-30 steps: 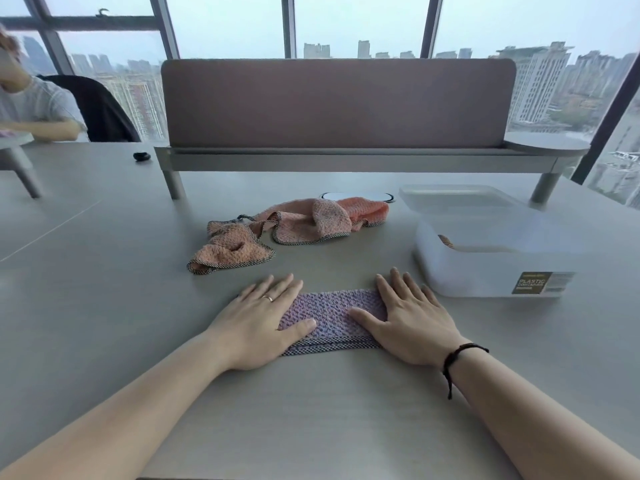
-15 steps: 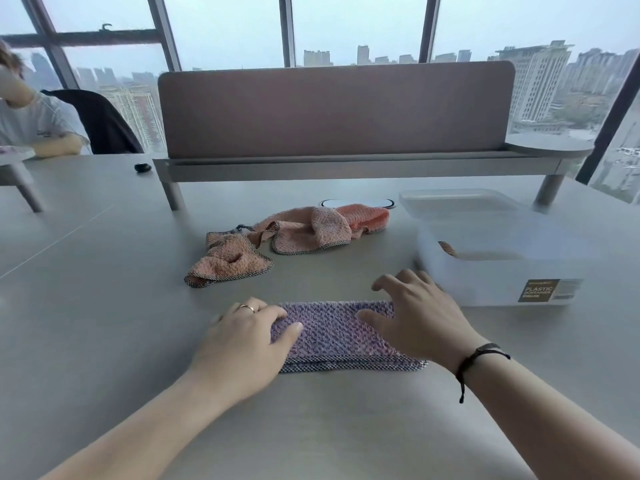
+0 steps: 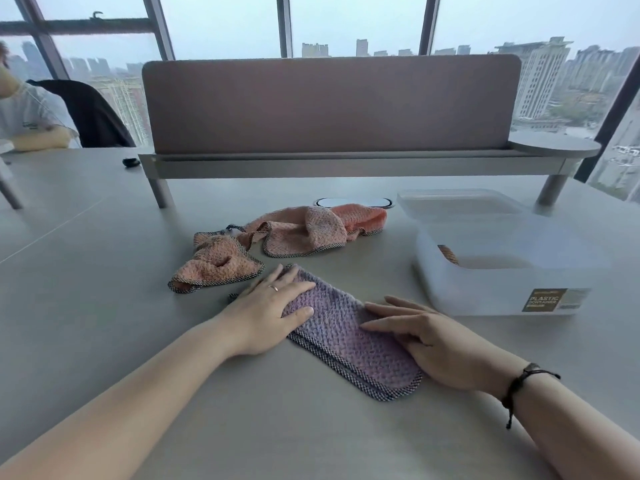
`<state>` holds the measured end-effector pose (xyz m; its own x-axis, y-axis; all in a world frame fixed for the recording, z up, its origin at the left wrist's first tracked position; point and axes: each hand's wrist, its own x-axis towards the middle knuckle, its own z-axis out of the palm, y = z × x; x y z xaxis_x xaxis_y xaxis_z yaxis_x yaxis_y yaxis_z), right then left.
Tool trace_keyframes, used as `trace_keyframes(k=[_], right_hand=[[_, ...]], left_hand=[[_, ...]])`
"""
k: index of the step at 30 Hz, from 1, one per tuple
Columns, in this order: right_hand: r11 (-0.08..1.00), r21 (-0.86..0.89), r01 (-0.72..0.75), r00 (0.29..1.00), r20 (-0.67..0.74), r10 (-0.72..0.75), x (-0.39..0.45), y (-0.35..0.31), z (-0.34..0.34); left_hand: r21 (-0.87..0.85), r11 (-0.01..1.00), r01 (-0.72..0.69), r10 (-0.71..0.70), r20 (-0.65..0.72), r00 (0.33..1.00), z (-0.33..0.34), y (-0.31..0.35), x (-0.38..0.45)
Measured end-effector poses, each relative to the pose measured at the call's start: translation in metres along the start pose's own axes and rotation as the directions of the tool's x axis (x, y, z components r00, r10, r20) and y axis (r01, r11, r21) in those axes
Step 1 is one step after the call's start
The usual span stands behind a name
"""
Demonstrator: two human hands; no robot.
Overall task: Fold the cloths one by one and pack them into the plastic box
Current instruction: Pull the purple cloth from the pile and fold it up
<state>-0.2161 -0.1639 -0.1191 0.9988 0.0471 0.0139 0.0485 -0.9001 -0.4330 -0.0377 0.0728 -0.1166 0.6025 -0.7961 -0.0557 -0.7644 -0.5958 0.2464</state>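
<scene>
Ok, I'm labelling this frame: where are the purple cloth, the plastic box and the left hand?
purple cloth point(image 3: 349, 344): head view, bare middle of the folded strip.
plastic box point(image 3: 485, 289): head view, front wall left of the label.
left hand point(image 3: 270, 311): head view, back of the hand.

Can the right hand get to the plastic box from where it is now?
Probably yes. The right hand rests on the purple cloth, and the plastic box stands just beyond it on the same side, its top open, with only bare table in between.
</scene>
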Motion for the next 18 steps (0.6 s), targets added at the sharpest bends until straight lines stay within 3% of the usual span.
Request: trace_keyframes(k=[3,8,13,15,18], right_hand=[[0.999,-0.046,0.020,1.000,-0.011,-0.021,-0.018,-0.004,0.005],[0.996,-0.069,0.052,0.998,-0.037,-0.055,-0.042,-0.034,0.016],[0.999,-0.047,0.024,0.998,-0.050,-0.027,-0.042,-0.070,0.027],[0.998,-0.068,-0.019,0.996,-0.087,0.013,-0.040,-0.081,0.034],[0.997,-0.076,0.007,0.993,-0.114,-0.016,-0.040,-0.091,0.041]], left_hand=[[-0.008,1.000,0.002,-0.003,-0.066,0.998,-0.002,-0.007,0.004],[0.085,0.994,0.062,-0.028,-0.353,0.935,-0.004,-0.004,0.005],[0.003,0.994,-0.113,0.096,-0.558,0.824,0.005,-0.003,-0.007],[-0.102,0.960,-0.260,0.158,-0.568,0.807,0.005,0.003,-0.020],[-0.156,0.917,-0.367,0.275,-0.421,0.864,0.009,0.009,-0.050]])
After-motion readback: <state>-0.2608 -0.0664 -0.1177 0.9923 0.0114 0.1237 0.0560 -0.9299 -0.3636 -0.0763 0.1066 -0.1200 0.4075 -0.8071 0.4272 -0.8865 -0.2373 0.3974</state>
